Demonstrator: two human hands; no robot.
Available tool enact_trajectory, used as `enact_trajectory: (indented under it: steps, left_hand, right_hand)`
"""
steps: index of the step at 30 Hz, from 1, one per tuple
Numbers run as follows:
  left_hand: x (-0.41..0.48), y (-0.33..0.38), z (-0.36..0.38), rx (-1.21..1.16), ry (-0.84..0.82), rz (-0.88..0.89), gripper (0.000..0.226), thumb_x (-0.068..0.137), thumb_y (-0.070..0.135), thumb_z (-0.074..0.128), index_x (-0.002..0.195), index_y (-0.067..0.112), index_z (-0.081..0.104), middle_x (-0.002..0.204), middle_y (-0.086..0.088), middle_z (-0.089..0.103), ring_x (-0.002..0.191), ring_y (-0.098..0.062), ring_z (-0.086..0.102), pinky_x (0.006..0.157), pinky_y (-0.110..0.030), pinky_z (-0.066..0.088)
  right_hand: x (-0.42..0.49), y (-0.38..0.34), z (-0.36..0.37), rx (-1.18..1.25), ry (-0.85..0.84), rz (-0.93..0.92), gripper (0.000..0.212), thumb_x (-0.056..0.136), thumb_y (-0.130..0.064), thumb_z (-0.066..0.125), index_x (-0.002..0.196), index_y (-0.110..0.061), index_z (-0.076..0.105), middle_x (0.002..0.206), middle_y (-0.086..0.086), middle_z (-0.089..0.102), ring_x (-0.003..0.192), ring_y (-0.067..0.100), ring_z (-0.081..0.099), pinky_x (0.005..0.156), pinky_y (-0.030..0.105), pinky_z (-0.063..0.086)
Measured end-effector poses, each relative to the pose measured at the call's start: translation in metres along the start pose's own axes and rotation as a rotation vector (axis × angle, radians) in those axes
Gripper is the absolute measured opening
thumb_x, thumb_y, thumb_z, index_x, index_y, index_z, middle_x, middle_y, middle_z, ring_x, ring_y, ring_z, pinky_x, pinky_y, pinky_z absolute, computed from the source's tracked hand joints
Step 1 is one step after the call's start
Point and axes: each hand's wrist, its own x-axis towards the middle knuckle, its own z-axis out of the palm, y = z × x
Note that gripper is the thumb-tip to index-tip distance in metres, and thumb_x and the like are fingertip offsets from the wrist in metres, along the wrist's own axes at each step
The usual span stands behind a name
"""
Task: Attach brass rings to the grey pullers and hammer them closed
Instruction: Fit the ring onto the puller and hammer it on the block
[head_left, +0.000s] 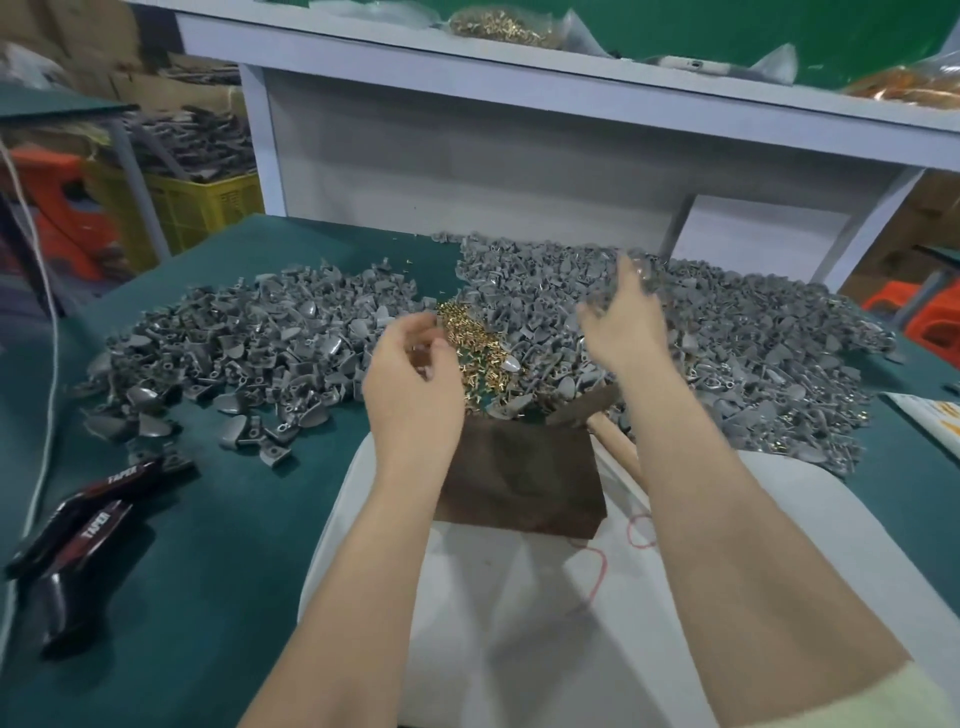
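Observation:
Two big heaps of grey pullers cover the green table, one on the left (249, 348) and a larger one on the right (753, 353). A small pile of brass rings (470, 338) lies between them. My left hand (415, 374) hovers beside the brass rings with fingers curled; what they pinch is blurred. My right hand (623, 317) is raised over the right heap, fingers spread and blurred, apparently with a grey puller (641, 270) at the fingertips. A brown block (519, 478) sits in front of me, and a wooden hammer handle (615, 441) lies at its right.
A white cloth (519, 623) lies under the block near the table edge. Black packets marked TAPER (88, 525) lie at the left. A white shelf (519, 62) with bags of parts runs across the back. A yellow crate (197, 202) stands beyond the table's left.

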Motion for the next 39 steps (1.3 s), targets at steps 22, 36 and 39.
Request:
enact_trajectory:
  steps: [22,36,39]
  left_hand:
    - [0.009,-0.008,-0.005,-0.258,0.091,-0.234,0.022,0.093,0.01,0.05,0.101,0.028,0.059,0.107,0.006,0.06,0.087,0.002,0.054,0.072,-0.01,0.04]
    - [0.01,-0.007,-0.006,-0.364,0.096,-0.187,0.013,0.095,0.011,0.054,0.085,0.02,0.056,0.08,0.003,0.065,0.068,-0.002,0.065,0.068,-0.017,0.052]
    - [0.013,-0.006,-0.008,-0.49,0.219,-0.253,0.01,0.097,0.012,0.049,0.089,0.015,0.054,0.084,0.001,0.063,0.071,-0.004,0.064,0.064,-0.014,0.051]
  right_hand:
    - [-0.034,-0.051,0.067,0.146,-0.253,-0.333,0.005,0.089,-0.017,0.06,0.094,-0.016,0.062,0.096,-0.001,0.065,0.093,0.016,0.06,0.082,0.027,0.046]
    - [-0.048,-0.032,0.025,0.238,-0.279,-0.325,0.01,0.089,-0.019,0.062,0.099,-0.021,0.06,0.103,-0.009,0.063,0.093,0.007,0.06,0.085,0.021,0.047]
    - [-0.039,-0.038,0.052,-0.222,-0.484,-0.338,0.014,0.084,-0.022,0.069,0.096,-0.015,0.067,0.104,0.002,0.067,0.091,0.018,0.061,0.079,0.029,0.049]
